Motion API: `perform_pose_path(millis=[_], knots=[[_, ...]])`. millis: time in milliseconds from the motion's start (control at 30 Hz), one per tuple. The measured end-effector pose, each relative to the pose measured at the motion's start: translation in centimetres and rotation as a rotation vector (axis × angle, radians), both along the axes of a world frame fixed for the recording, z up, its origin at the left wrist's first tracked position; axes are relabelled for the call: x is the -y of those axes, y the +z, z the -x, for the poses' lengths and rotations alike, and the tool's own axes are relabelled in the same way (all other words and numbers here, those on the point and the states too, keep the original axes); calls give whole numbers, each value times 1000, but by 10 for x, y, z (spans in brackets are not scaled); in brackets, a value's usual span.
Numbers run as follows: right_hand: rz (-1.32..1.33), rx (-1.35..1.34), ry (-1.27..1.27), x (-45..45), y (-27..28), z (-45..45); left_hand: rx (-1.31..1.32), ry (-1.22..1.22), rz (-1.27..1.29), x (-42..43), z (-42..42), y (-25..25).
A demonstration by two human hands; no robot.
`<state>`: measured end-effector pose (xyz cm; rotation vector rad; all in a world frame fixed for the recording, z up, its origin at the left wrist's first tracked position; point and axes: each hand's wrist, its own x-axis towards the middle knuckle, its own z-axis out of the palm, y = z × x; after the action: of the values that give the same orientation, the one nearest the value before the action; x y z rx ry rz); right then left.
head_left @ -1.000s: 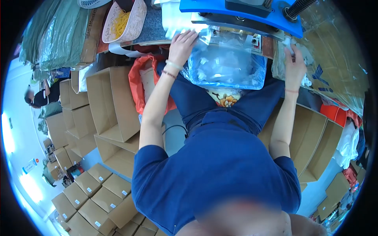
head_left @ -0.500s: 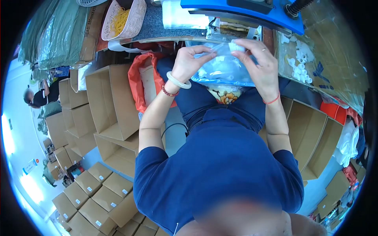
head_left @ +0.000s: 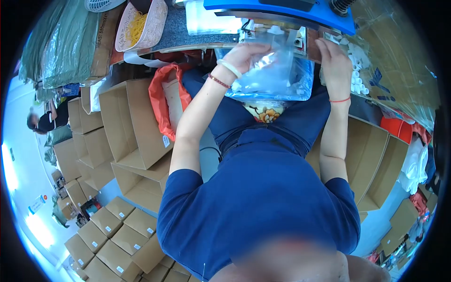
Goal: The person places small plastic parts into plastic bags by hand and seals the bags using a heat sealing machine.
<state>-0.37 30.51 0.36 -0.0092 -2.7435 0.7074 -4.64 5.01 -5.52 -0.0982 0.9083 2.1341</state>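
My left hand [head_left: 242,55] pinches one clear bag [head_left: 275,70] by its near-left side; the bag hangs over the blue tray [head_left: 306,92] on my lap, just off the front edge of the bench [head_left: 176,34]. My right hand [head_left: 337,61] is free, fingers loosely stretched, gripping nothing I can see; its fingertips reach past the bench edge, just beside the white pieces [head_left: 359,80]. These overlap too much to count.

Between my two hands there is a gap, with the bag taking up its left part. Above, one blue press [head_left: 282,8] reaches over the bench, leaving little room beyond my fingertips. To the left, a strip of dark mat [head_left: 174,29] shows between one basket [head_left: 162,21] of yellow bands [head_left: 137,27] and one white stack [head_left: 211,19]. One red bag [head_left: 162,101] stands beyond my left forearm. Open cartons [head_left: 141,124] flank me on both sides, well apart from my fingers.
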Motion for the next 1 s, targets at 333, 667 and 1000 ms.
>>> perform_pose_path(millis=[333, 667, 1000], knots=[[-278, -41, -49, -61, -70, 40, -543, 264, 598, 39, 23, -13], [282, -2, -41, -13, -5, -29, -1556, 356, 1608, 115, 14, -51], [625, -57, 310, 80, 36, -36, -661, 187, 813, 63, -38, 37]])
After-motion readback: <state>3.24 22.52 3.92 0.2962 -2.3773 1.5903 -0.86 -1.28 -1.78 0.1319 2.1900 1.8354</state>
